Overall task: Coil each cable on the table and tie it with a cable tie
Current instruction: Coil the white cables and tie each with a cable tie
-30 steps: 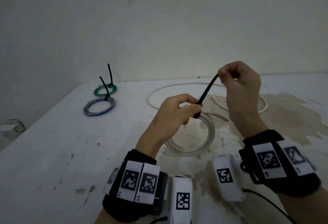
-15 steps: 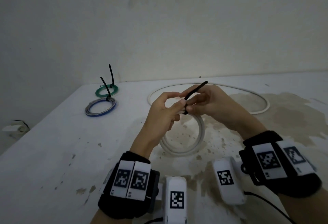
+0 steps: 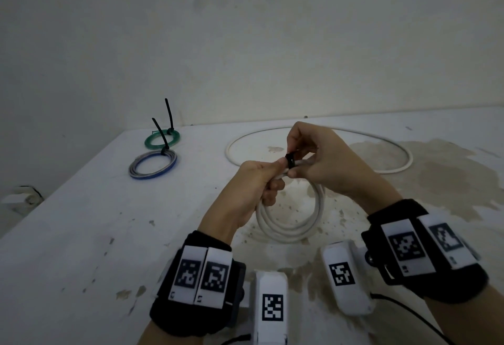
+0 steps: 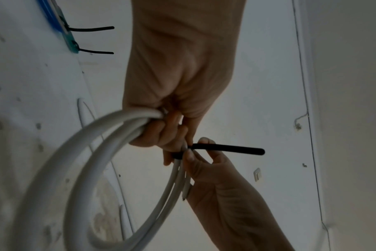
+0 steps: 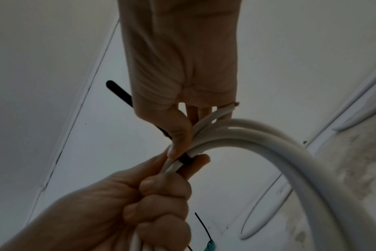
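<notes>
A: What did we hold at that moment?

B: Our left hand (image 3: 255,181) had its fingers curled tight around the strands of the white cable coil (image 3: 291,224), and it held the coil up so that only the lower part hung near the table (image 3: 81,235). The coil had a few loops.

A: And the right hand?

B: Our right hand (image 3: 324,164) met the left one at the top of the coil. Its thumb and fingers were pinching the strands and the black cable tie (image 4: 227,149) that was wrapped around them. In the left wrist view the free tail of the tie stuck out sideways, past the right fingers (image 4: 195,163). In the right wrist view the black band (image 5: 186,159) sat across the white strands, between the two hands.

A: Was the tie closed tight?

B: We could not tell; the fingers hid the head of the tie.

A: What else lay on the table?

B: A long white cable (image 3: 395,153) lay in a big loose loop behind our hands. At the far left were a green coil (image 3: 152,141) and, just in front of it, a grey and blue coil (image 3: 144,171), each with a black tie standing up. The table surface was stained under the hands.
</notes>
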